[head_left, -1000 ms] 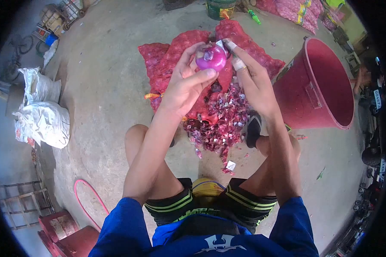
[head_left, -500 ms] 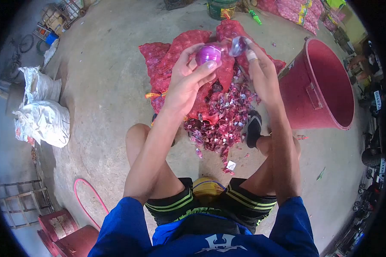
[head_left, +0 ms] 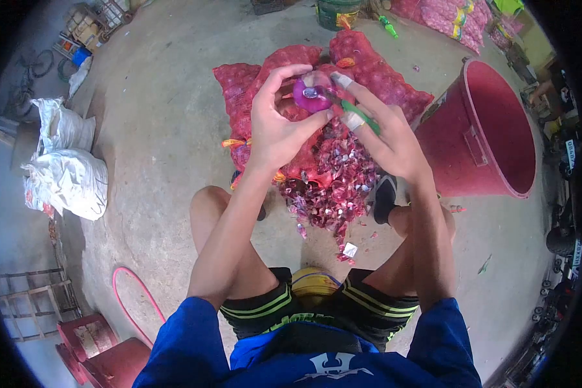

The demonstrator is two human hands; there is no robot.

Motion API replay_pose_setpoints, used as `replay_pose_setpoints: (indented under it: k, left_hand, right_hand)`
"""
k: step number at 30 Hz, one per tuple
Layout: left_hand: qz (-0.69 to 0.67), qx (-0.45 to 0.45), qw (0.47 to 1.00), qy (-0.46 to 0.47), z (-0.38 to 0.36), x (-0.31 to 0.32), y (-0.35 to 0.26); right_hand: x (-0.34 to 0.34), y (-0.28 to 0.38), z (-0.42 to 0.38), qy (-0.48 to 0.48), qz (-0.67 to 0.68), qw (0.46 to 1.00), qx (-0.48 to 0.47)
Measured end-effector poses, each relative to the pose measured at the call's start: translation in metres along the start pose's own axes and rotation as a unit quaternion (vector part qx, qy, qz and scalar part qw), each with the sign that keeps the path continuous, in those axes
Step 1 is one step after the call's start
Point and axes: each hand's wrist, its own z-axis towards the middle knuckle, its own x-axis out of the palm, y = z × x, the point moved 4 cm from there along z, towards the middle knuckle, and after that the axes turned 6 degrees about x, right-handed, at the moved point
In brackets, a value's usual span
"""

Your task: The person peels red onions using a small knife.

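A purple-red onion point(head_left: 299, 100) is held between the thumb and fingers of my left hand point(head_left: 277, 126). My right hand point(head_left: 394, 139), with pale wraps on some fingertips, grips a small knife with a green handle point(head_left: 367, 120). The knife's blade end meets the right side of the onion, though its tip is hard to make out. Beneath both hands, a heap of onion skins point(head_left: 343, 184) lies on the floor. Red mesh sacks of onions point(head_left: 378, 71) rest just beyond.
To the right stands a large red bin point(head_left: 443, 152), tilted in view. White sacks point(head_left: 71, 184) sit at the left, with a pink hose point(head_left: 139, 284) nearer me. A green bucket point(head_left: 335, 16) and more pink sacks point(head_left: 433, 16) are at the back.
The onion has turned in my left hand and sits slightly lower. My right hand, earlier apart with blurred skin at its fingers, has come in to the onion with the knife.
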Motion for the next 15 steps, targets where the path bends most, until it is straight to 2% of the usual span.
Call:
replay_pose_setpoints:
  k: [2,10,15]
  left_hand:
    - [0.065,0.032,0.997,0.003,0.0008,-0.0008,0.0012]
    - [0.106,0.049,0.992,-0.040,0.0015,0.0004,-0.0030]
    - [0.128,0.062,0.988,-0.060,0.0018,0.0029,-0.0058]
  right_hand:
    - [-0.0003,-0.0018,-0.0003,-0.006,-0.007,1.000,0.002]
    - [-0.0002,-0.0008,-0.0036,-0.026,-0.106,0.994,0.012]
    - [-0.0015,-0.0004,-0.0036,-0.020,-0.110,0.994,0.011]
